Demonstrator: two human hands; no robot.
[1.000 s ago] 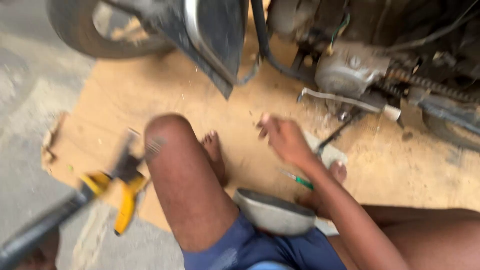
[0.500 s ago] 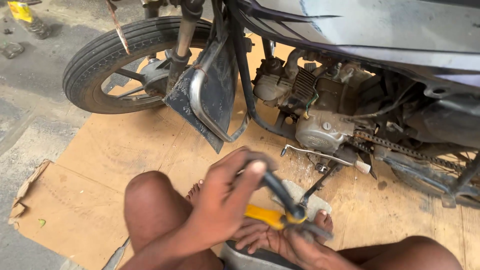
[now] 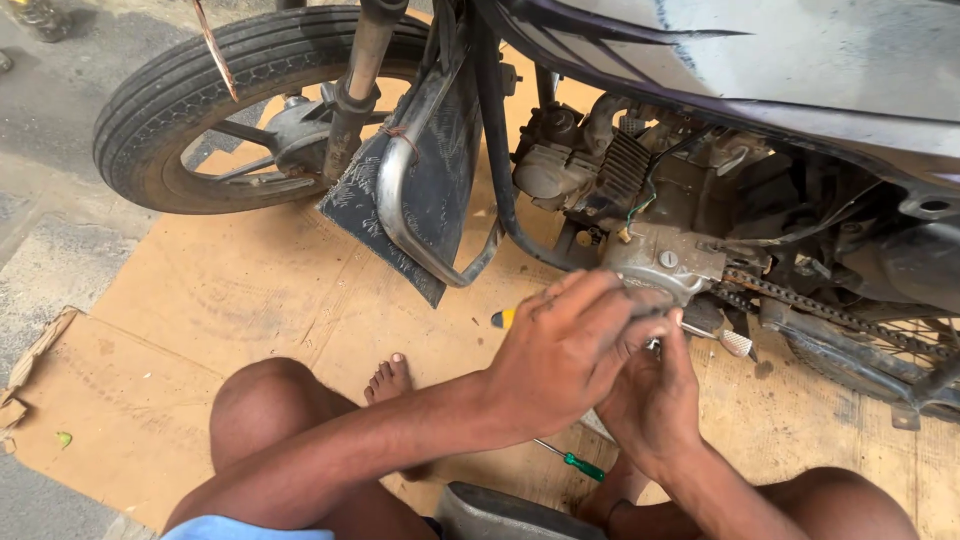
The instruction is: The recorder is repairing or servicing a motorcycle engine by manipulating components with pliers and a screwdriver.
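Cardboard [image 3: 250, 300] lies under motorcycle engine [image 3: 650, 200], screwdriver [image 3: 570, 462] and both hands.

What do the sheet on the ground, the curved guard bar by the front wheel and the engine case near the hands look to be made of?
The sheet looks like brown corrugated cardboard: matte, creased, torn at its left edge. The guard bar seems to be steel tube, silvery but dulled and scuffed. The engine case looks like cast metal, probably aluminium, grey and dull with a round plug. The left hand and right hand work just below it.

A flattened cardboard sheet [image 3: 200, 320] is spread beneath the front wheel [image 3: 170, 110]; a green-handled screwdriver [image 3: 572, 462] is laid on it, near a grey bowl [image 3: 500, 515].
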